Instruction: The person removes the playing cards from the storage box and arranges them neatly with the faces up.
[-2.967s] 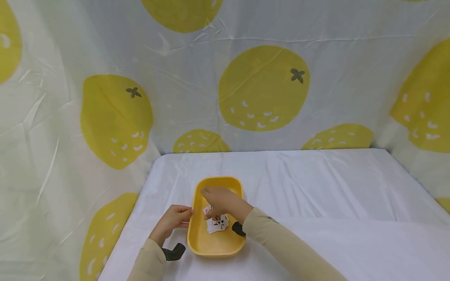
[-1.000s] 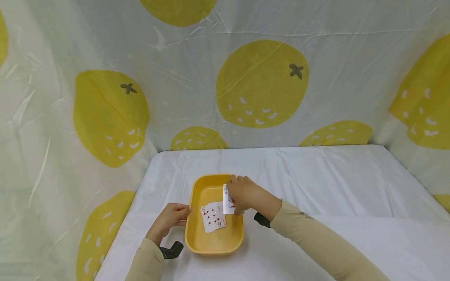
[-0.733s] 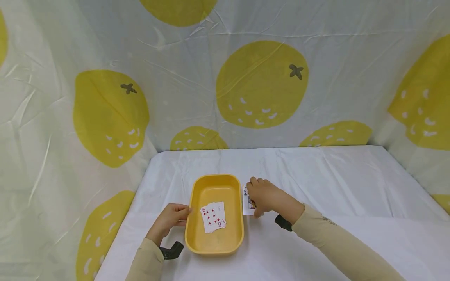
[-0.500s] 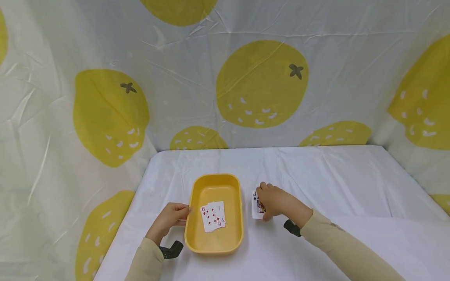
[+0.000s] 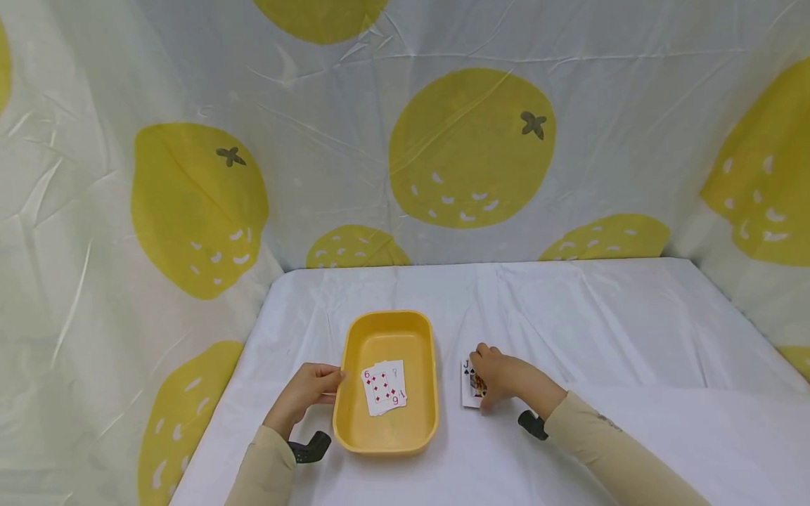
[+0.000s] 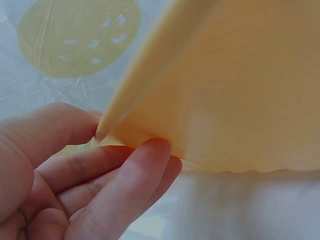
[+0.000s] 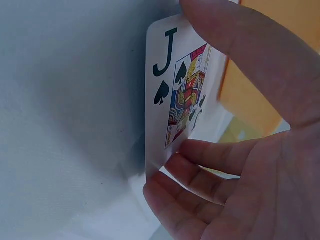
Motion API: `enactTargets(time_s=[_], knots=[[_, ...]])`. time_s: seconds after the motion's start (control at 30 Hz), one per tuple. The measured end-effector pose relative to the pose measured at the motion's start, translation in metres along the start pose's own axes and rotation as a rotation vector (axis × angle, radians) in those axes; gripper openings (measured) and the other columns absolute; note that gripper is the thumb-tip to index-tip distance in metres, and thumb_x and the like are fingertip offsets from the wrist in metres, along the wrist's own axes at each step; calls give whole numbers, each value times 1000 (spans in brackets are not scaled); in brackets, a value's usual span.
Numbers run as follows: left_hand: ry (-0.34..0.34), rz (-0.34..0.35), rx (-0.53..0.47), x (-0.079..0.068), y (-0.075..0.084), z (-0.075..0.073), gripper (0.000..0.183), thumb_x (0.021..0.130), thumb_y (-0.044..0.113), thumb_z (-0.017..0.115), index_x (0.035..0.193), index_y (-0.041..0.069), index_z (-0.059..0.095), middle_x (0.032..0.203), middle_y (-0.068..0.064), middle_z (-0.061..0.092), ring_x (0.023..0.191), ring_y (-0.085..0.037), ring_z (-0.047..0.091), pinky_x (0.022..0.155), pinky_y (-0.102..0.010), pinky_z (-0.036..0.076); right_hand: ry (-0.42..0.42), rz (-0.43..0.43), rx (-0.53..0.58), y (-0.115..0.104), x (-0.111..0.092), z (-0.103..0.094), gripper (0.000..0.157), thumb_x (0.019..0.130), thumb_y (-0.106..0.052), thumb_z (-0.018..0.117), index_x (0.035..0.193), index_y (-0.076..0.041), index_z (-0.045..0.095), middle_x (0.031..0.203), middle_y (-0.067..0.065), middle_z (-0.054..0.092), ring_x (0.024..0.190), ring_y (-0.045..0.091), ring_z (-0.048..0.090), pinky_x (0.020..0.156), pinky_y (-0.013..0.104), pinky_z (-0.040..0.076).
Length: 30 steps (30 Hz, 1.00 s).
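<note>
A yellow plastic tray (image 5: 386,439) stands left of centre on the white-covered table. My left hand (image 5: 306,393) holds its left edge, with the thumb at the rim and the fingers against the outer wall (image 6: 225,90) in the left wrist view. Inside the tray lies a loose pile of playing cards (image 5: 384,388), the six of diamonds on top. To the right of the tray, my right hand (image 5: 503,379) grips a jack of spades (image 7: 175,90) by its two short ends, thumb at one and fingertips at the other. The card is face up, close over the cloth.
White cloth (image 5: 607,337) covers the table and extends to the right of and behind the tray. A curtain with lemon prints (image 5: 474,147) hangs along the back and left sides. Dark wrist mounts (image 5: 310,448) stick out below both hands.
My right hand has lifted the jack of spades from the pile, carried it over the tray's right rim and lowered it towards the cloth. The left hand stays at the tray's edge.
</note>
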<state>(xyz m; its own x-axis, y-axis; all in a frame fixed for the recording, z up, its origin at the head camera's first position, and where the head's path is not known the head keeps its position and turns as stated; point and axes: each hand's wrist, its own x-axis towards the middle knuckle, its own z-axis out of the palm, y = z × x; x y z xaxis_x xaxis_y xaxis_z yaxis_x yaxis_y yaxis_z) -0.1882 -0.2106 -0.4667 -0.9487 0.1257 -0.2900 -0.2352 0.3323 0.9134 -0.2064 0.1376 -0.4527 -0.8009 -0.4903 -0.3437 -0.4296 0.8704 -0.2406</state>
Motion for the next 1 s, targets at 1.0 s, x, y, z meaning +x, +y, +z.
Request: enactTargets(time_s=[1.0], knots=[[-13,-9,-18,2,-1,-3,33,87,17,60,105,-11,61,92,-17,64,75,-24,65,64,-34,54,151,-169,-43,-50,15,-45,85,71,-40,74,133,3,34,131,17,37,115,30,42,94,39,40]])
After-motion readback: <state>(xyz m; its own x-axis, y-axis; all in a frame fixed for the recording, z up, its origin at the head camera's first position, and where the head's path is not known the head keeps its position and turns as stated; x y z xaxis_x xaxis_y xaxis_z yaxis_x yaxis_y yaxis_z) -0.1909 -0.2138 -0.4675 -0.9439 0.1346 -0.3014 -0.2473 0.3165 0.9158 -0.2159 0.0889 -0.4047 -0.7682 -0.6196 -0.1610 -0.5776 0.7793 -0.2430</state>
